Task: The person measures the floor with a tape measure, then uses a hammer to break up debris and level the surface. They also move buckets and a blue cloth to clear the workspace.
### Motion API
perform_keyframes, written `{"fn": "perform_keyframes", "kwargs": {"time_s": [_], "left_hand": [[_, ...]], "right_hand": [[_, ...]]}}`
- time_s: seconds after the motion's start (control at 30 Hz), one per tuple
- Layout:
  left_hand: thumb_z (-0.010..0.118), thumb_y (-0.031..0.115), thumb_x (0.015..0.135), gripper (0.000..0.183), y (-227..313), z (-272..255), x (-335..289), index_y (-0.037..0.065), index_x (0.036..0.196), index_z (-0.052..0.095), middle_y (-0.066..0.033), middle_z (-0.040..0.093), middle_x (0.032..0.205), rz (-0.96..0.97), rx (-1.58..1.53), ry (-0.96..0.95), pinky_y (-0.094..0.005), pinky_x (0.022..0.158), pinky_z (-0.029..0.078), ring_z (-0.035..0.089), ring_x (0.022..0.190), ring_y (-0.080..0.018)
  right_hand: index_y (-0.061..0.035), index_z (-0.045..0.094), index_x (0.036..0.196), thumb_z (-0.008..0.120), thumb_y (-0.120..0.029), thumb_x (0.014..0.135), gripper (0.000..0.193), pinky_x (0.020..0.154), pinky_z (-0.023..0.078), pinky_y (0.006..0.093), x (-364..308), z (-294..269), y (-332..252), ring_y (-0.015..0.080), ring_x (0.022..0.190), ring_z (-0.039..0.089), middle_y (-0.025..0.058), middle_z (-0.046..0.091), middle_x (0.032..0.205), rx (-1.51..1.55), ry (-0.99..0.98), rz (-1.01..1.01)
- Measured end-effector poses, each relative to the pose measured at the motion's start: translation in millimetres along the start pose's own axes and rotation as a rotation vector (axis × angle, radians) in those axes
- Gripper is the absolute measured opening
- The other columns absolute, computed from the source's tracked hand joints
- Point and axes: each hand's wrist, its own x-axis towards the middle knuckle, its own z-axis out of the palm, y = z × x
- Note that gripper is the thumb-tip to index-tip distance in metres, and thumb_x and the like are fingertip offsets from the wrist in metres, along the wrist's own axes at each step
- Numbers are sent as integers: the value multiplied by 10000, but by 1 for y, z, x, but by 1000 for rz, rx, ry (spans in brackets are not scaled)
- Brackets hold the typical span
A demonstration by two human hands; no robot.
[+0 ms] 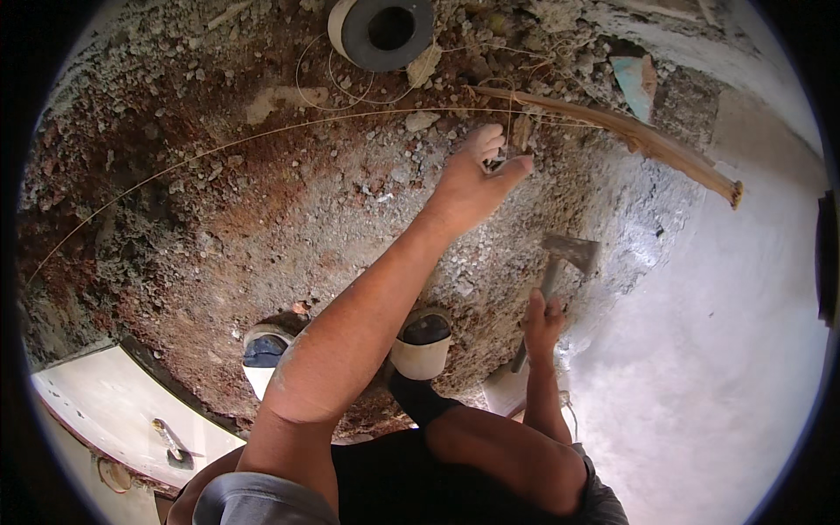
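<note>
My right hand (542, 322) is wrapped round the handle of a hatchet (570, 252), whose slightly blurred metal head points up and to the right, over the gravelly ground. Farther out, my left hand (484, 166) reaches over the rubble with its fingers curled and the thumb stretched to the right. A thin string (510, 112) comes down from a rough wooden stake (643, 140) to the gap between thumb and fingers. Something small and dark shows in that gap, too small to name. The stake lies slanted beyond the left hand.
A long pale line (262, 134) curves across the rubble (219, 201). A white roll with a dark end (385, 35) lies at the top, near a turquoise shard (632, 86). My shoes (422, 350) are below. A small trowel (175, 446) rests on a white slab (114, 394); a pale wall stands right (700, 350).
</note>
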Motion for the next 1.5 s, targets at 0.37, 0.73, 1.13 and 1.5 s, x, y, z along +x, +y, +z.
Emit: {"fn": "perform_keyframes", "kwargs": {"time_s": [0.37, 0.73, 1.13, 1.5], "left_hand": [[649, 414, 859, 796, 6, -4, 8, -32, 1404, 278, -255, 351, 1409, -69, 12, -134, -402, 1038, 379, 346, 1329, -316], [616, 279, 888, 495, 19, 4, -18, 7, 1272, 464, -197, 564, 1180, 130, 304, 124, -397, 986, 413, 529, 1144, -311], [738, 231, 691, 293, 112, 104, 32, 79, 875, 568, -89, 624, 786, 997, 825, 56, -405, 720, 496, 627, 793, -258], [723, 233, 691, 232, 105, 107, 36, 108, 806, 564, -46, 596, 672, 1099, 741, 185, -368, 576, 499, 618, 662, -223]], "right_hand": [[-21, 551, 804, 626, -291, 879, 290, 495, 335, 277, -3, 4, 10, 74, 562, 404, -6, 466, 598, -184, -49, -23], [-52, 570, 829, 555, -304, 920, 268, 448, 363, 236, 1, -6, -24, 79, 519, 458, -4, 496, 631, 62, -69, -118], [80, 459, 1159, 480, -447, 937, 573, 340, 267, 206, -7, -83, -205, 71, 407, 357, 20, 413, 613, 121, 395, -629], [40, 461, 1172, 463, -477, 938, 567, 336, 286, 210, 0, -85, -210, 77, 389, 354, 26, 415, 601, 182, 439, -619]]}}
